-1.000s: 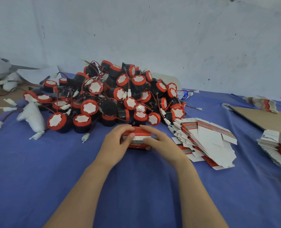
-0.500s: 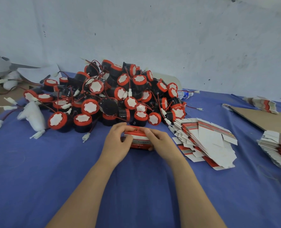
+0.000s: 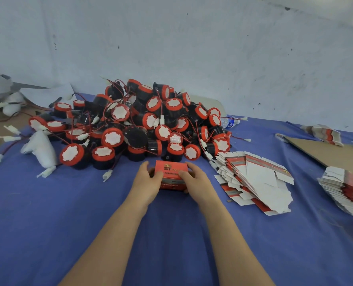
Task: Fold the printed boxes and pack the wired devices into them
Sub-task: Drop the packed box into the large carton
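Holds a red printed box (image 3: 170,171) between both hands: left hand (image 3: 148,179) curled round its left end, right hand (image 3: 197,181) curled round its right end, both thumbs laid on the near face. Seems to rest it on the blue surface (image 3: 47,213), though the underside is hidden. Just behind the box, a big heap of wired devices (image 3: 134,129): black bodies, red caps, thin red leads and white plugs spilling out. Just right of the hands, a fanned stack of flat box blanks (image 3: 258,178). Further right, a second stack (image 3: 344,193) beside a brown cardboard sheet (image 3: 324,153). Left of the heap, a white bag (image 3: 40,147); at its right edge, a plastic bottle (image 3: 229,122).
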Tool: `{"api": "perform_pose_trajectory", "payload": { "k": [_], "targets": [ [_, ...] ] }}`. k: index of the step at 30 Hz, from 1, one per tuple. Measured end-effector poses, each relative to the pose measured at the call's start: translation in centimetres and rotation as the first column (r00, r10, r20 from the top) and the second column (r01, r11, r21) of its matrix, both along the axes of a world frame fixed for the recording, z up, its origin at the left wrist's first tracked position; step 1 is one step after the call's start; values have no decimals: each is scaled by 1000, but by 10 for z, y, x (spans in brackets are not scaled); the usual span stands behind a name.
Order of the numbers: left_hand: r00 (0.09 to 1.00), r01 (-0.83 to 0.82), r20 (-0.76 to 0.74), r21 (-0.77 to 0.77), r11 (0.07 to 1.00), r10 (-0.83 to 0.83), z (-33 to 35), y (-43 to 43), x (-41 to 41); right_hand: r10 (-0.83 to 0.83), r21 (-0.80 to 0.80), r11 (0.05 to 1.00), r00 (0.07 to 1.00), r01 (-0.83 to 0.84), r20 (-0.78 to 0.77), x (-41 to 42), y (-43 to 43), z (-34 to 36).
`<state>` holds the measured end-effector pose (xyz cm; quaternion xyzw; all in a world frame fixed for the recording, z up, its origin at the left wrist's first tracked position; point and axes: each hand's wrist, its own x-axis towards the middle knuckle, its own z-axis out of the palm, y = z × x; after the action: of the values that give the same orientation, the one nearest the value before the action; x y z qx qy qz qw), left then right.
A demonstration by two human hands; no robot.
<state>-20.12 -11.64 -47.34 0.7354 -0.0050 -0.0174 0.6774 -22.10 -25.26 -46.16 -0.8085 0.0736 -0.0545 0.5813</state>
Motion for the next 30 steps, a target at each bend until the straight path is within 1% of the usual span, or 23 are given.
{"api": "perform_pose_trajectory", "payload": {
  "k": [1, 3, 5, 7, 8, 9, 11, 13, 15, 16, 18, 19, 20, 21, 22, 23, 24, 25, 26, 27, 28, 29, 30],
  "targets": [
    [1000, 9, -17, 12, 1000, -9, 2, -1, 1, -13, -3, 1000, 1000, 14, 5, 0, 3, 1],
    [1000, 29, -2, 39, 999, -29, 4, -5, -3, -28, 9, 1000, 999, 28, 23, -3, 10, 4],
    [998, 50, 35, -40, 998, -49, 9, -8, -12, -16, 88, 996, 995, 7, 100, -12, 16, 8],
    [992, 110, 82, -196, 974, -96, 23, -15, -23, -38, 213, 977, 981, -4, 193, -26, 15, 19],
    [986, 142, 119, -280, 949, -113, 33, -22, -29, -84, 258, 966, 967, 21, 239, -33, 11, 28],
    [977, 177, 168, -328, 928, -127, 45, -33, -37, -155, 290, 955, 945, 69, 286, -43, 3, 39],
    [946, 259, 273, -321, 911, -173, 74, -66, -56, -326, 319, 924, 871, 211, 368, -70, -24, 63],
    [909, 357, 333, -316, 879, -250, 103, -116, -84, -497, 341, 861, 770, 378, 399, -111, -63, 88],
    [868, 475, 330, -333, 815, -371, 128, -179, -123, -656, 388, 754, 637, 530, 405, -166, -111, 110],
    [840, 537, 303, -340, 773, -450, 139, -212, -149, -729, 393, 684, 551, 614, 407, -197, -136, 121],
    [734, 677, 247, -339, 653, -633, 154, -277, -210, -840, 340, 501, 353, 795, 412, -267, -179, 138],
    [664, 744, 232, -304, 596, -711, 158, -306, -244, -876, 285, 388, 254, 877, 410, -303, -198, 144],
    [586, 809, 233, -221, 545, -776, 159, -330, -277, -902, 208, 261, 161, 943, 401, -339, -214, 148],
    [491, 871, 234, -123, 475, -839, 159, -350, -310, -920, 113, 133, 80, 985, 384, -372, -228, 150],
    [380, 924, 218, -38, 382, -899, 156, -365, -340, -933, 4, 24, 21, 1000, 360, -402, -240, 151],
    [263, 963, 178, 18, 270, -948, 153, -375, -366, -943, -108, -59, -20, 992, 331, -426, -247, 150],
    [161, 985, 124, 39, 167, -979, 151, -380, -385, -947, -189, -116, -51, 975, 316, -443, -251, 150],
    [98, 994, 83, 37, 102, -992, 149, -383, -397, -940, -217, -151, -72, 964, 333, -453, -252, 150],
    [76, 997, 72, 19, 77, -995, 150, -382, -403, -924, -199, -159, -75, 967, 375, -456, -251, 149],
    [96, 995, 99, -7, 96, -990, 151, -381, -401, -902, -141, -132, -60, 981, 427, -453, -247, 150],
    [155, 988, 143, -36, 151, -978, 153, -377, -394, -881, -52, -67, -35, 996, 471, -444, -243, 149],
    [245, 969, 182, -59, 238, -952, 156, -371, -383, -866, 42, 31, 6, 999, 500, -431, -236, 149],
    [352, 936, 210, -68, 346, -912, 157, -365, -366, -853, 115, 142, 62, 983, 518, -414, -230, 148]
  ]
}}
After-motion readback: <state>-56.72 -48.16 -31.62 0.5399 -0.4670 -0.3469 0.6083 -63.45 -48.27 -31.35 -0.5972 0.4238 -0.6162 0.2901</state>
